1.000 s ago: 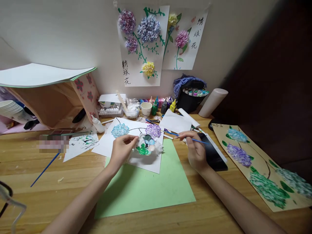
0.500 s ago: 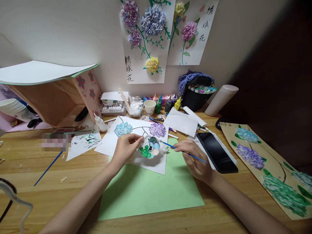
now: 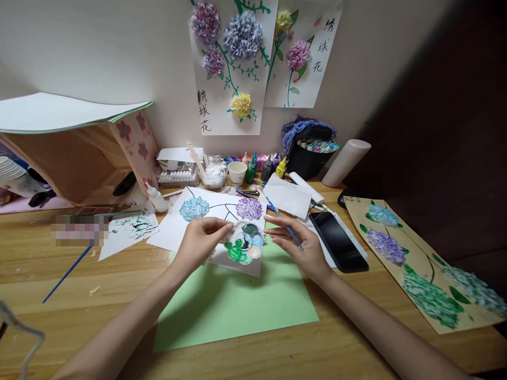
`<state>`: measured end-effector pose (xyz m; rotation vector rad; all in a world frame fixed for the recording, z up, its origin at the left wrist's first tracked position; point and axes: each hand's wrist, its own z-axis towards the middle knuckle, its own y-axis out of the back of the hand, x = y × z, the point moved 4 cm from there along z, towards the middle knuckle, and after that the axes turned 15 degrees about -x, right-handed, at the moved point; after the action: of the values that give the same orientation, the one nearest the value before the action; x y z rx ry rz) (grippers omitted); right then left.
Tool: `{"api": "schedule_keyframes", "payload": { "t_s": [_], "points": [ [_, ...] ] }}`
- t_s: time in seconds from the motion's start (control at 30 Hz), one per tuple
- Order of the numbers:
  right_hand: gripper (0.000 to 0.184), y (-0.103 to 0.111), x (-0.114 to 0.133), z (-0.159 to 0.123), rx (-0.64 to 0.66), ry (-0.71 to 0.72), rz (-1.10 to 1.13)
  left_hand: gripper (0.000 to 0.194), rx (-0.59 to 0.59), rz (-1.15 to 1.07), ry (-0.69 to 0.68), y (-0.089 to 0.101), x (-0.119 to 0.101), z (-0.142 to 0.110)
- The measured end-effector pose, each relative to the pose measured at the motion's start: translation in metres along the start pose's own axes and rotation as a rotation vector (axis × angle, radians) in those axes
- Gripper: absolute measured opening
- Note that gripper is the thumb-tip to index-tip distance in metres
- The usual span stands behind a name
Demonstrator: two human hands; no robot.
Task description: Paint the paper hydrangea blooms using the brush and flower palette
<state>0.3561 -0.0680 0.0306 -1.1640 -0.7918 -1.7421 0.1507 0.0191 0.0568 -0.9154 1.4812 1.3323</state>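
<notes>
Between thumb and fingers, my left hand (image 3: 206, 237) grips the left rim of a round paint palette (image 3: 244, 243) smeared with green, dark grey, blue and pale pink. My right hand (image 3: 295, 243) holds a blue paintbrush (image 3: 273, 205) tucked between its fingers, bristle end pointing up and away. Its fingertips are at the palette's right edge; whether they touch it I cannot tell. Beneath the palette lies a white sheet (image 3: 216, 199) with dark painted stems, a blue flower (image 3: 194, 209) and a purple flower (image 3: 249, 208). It partly covers a green sheet (image 3: 237, 306).
A black phone (image 3: 338, 240) lies right of my right hand, before a finished flower picture (image 3: 422, 258). Paint bottles (image 3: 266, 169), a paper cup (image 3: 237, 172) and a black pen holder (image 3: 311, 158) line the wall. Another blue brush (image 3: 67, 274) and a paint-stained paper (image 3: 130, 229) lie left.
My right hand has shifted its grip, swinging the brush from pointing at the palette to pointing up and away. Its fingers have moved to the palette's right edge. The view has shifted slightly.
</notes>
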Motion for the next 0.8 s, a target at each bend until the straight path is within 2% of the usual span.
{"api": "schedule_keyframes", "payload": {
  "t_s": [0.13, 0.27, 0.53, 0.8],
  "points": [
    [0.075, -0.004, 0.002, -0.004, 0.075, 0.052, 0.075, 0.031, -0.031, -0.031, 0.017, 0.002, 0.000, 0.000],
    [0.094, -0.007, 0.001, -0.008, 0.101, 0.107, 0.009, 0.033, -0.047, -0.083, 0.037, 0.001, 0.003, -0.001],
    [0.098, -0.014, 0.000, -0.016, 0.035, 0.177, -0.039, 0.034, -0.054, -0.146, 0.082, -0.009, 0.005, -0.011],
    [0.097, -0.016, 0.000, -0.018, 0.045, 0.171, -0.101, 0.034, -0.060, -0.151, 0.095, -0.010, 0.007, -0.012]
  ]
}}
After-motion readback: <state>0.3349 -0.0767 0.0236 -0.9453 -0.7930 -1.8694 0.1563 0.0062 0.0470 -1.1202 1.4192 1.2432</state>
